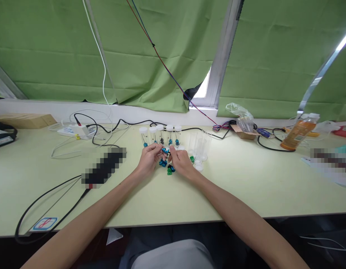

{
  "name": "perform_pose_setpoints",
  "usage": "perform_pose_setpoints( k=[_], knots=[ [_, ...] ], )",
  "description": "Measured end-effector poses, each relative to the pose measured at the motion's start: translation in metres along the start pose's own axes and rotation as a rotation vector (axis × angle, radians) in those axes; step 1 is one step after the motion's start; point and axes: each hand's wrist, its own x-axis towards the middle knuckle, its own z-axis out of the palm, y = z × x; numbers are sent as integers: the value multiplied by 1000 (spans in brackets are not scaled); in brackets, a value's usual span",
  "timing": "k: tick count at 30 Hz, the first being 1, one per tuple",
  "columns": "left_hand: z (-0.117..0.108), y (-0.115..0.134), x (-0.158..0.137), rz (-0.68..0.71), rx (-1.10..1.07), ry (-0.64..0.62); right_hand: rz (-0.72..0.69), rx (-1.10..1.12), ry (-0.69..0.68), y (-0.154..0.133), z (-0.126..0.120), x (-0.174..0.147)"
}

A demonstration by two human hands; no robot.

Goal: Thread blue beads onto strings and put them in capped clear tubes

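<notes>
Forearms (231, 211) over table edge (161, 225), fingers (153, 150) inboard

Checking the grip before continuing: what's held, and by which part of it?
A small blue part, held near its left end by the left hand. The right hand is at its other end; whether it grips too is hard to tell.

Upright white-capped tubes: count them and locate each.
5, in a row beyond the left hand and right hand; left to right: first tube, second tube, third tube, fourth tube and fifth tube. The hands may hide others.
</notes>
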Motion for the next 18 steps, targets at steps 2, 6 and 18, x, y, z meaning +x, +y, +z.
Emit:
perform_pose_setpoints(
  k=[2,6,18],
  knots=[
    [1,0,0,-5,-4,8,4,-5,-1,0,0,0],
    [2,1,1,-15,-15,29,-13,-98,6,-2,-1,0],
    [-2,0,3,-9,-23,49,-79,-137,70,-5,0,-1]
  ],
)
